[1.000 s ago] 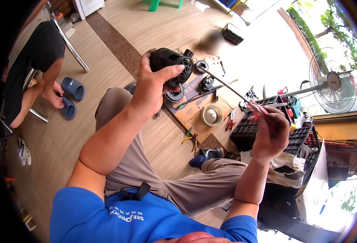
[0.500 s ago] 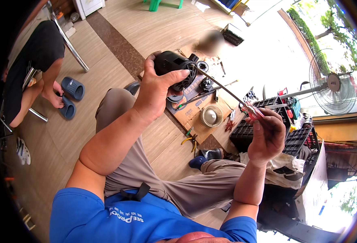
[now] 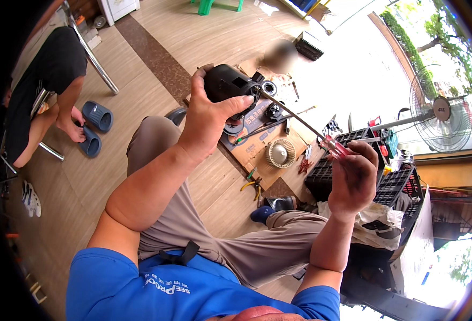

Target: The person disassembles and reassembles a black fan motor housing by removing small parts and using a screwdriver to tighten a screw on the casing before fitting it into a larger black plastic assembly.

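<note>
A black rounded plastic housing, like a small motor casing [image 3: 225, 85], is held up in my left hand [image 3: 202, 123], with the thumb along its lower right edge. My right hand [image 3: 356, 176], dark with grime, has its fingers curled around the red translucent handle of a long screwdriver [image 3: 292, 114]. The screwdriver's thin shaft runs up and left to the right end of the casing. Its tip is at that end; whether it sits in a screw is too small to tell.
Below lies a cardboard sheet [image 3: 295, 136] bearing a round blower wheel [image 3: 281, 153], black parts and a rod. Pliers [image 3: 252, 187] lie near its edge. Black crates [image 3: 321, 176] and a fan [image 3: 440, 109] stand right. Another person's legs [image 3: 67, 107] and blue slippers [image 3: 96, 116] are left.
The casing has turned slightly in my left hand, so its vented end shows less. My right hand's fingers have shifted on the screwdriver handle, and its thumb is less visible.
</note>
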Available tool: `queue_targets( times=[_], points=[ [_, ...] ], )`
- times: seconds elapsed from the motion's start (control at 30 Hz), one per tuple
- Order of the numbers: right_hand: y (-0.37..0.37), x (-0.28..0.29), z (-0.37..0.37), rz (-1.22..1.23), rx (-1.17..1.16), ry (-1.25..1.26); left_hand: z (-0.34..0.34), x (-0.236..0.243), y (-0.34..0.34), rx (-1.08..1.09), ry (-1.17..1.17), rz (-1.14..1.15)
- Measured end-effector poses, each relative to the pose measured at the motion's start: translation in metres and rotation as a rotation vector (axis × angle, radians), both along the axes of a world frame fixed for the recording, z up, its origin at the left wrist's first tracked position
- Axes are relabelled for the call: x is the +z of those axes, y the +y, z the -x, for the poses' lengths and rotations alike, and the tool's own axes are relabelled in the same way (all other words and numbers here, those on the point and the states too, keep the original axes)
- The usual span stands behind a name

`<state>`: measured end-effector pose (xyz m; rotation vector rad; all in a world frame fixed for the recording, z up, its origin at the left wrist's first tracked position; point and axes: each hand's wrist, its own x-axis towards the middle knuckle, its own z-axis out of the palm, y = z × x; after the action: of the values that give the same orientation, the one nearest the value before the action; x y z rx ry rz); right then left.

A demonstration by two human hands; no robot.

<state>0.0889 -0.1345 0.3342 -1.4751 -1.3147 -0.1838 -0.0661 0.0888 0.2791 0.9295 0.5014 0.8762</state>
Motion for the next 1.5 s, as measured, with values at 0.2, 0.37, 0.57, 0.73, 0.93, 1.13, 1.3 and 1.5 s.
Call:
queue_targets(
  times=[0.2,0.37,0.57,0.73,0.93,1.13,1.3,1.5],
  points=[
    [-0.002,0.005,0.001,0.113,-0.087,0.102,0.002,-0.003,0.002,0.060,0.068,-0.152],
    [0.000,-0.001,0.002,0.139,-0.060,0.495,0.002,-0.001,0.003,0.088,0.052,-0.202],
    [0.002,-0.004,-0.002,0.119,0.088,0.872,0.004,0.002,0.005,0.112,-0.013,-0.280],
    [0.006,-0.007,0.008,0.154,-0.020,0.288,0.006,0.002,0.012,0.149,0.011,-0.405],
    [0.005,0.000,0.008,0.170,-0.219,-0.183,0.009,0.003,0.012,0.104,-0.037,-0.359],
    [0.011,-0.009,0.012,0.211,0.075,1.216,0.012,0.005,0.015,0.116,-0.125,-0.400],
    [0.004,-0.015,0.010,0.158,0.006,0.570,0.013,0.004,0.014,0.144,-0.030,-0.432],
    [-0.002,-0.017,0.005,0.074,-0.138,0.338,0.008,0.006,0.007,0.154,-0.018,-0.441]
  ],
)
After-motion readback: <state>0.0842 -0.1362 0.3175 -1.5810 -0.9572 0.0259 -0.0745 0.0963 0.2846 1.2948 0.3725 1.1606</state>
